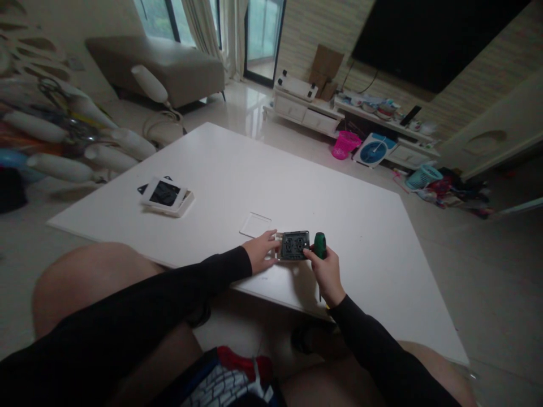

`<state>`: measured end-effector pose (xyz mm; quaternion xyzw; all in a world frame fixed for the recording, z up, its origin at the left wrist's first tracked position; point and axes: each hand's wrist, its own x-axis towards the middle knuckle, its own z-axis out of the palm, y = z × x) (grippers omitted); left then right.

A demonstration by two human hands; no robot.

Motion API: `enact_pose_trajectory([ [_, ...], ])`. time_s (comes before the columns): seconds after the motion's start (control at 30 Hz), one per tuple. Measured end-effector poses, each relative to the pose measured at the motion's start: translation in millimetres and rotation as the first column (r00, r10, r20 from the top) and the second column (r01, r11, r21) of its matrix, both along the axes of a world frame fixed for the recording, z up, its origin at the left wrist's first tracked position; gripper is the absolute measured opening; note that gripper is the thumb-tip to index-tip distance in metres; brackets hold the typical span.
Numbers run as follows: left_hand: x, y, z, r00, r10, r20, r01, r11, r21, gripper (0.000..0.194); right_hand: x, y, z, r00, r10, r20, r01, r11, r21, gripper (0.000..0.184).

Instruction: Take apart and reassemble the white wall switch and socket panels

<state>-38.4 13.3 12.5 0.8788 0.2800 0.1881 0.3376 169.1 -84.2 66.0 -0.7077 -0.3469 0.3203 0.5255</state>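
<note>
Black socket-like panel (296,246), just below the centre of the frame: held at its left end by the left grip (263,252), at its right by the right grip (326,267), also wrapped around a green-handled screwdriver (320,247). Could slip if turned one-handed (double duty on the right), perhaps scratching the surface (360,226) or knocking the thin plate (255,224) to the upper left.

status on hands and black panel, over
Left hand at left end of black panel. Right hand gripping green-handled screwdriver at panel's right end. Clear rectangular piece beyond, not blocking.
</note>
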Motion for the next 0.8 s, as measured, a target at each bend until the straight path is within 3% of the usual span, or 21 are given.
enact_pose_trajectory([
  [0.1,1,3,-0.2,0.999,-0.025,-0.023,0.025,1.0,-0.003,0.035,0,-1,-2.0,0.999,-0.003,-0.047,0.003,1.0,-0.003,0.033],
  [0.33,-1,10,-5.6,0.996,-0.082,0.032,0.082,0.997,0.007,0.026,-2,-1,-13.4,0.979,-0.035,-0.202,0.023,0.998,-0.063,0.041],
  [0.5,1,13,-8.5,0.998,-0.063,0.008,0.063,0.998,0.003,0.058,-5,-2,-19.6,0.968,-0.01,-0.253,-0.008,0.998,-0.07,0.038],
  [0.57,1,14,-6.9,0.999,-0.052,-0.001,0.052,0.999,-0.007,0.069,-6,-3,-22.3,0.97,0.004,-0.244,-0.023,0.997,-0.077,0.035],
  [0.8,-1,13,-0.6,0.997,-0.059,-0.053,0.06,0.998,0.035,0.063,-4,1,-25.3,0.996,0.047,-0.076,-0.056,0.992,-0.116,0.031],
])
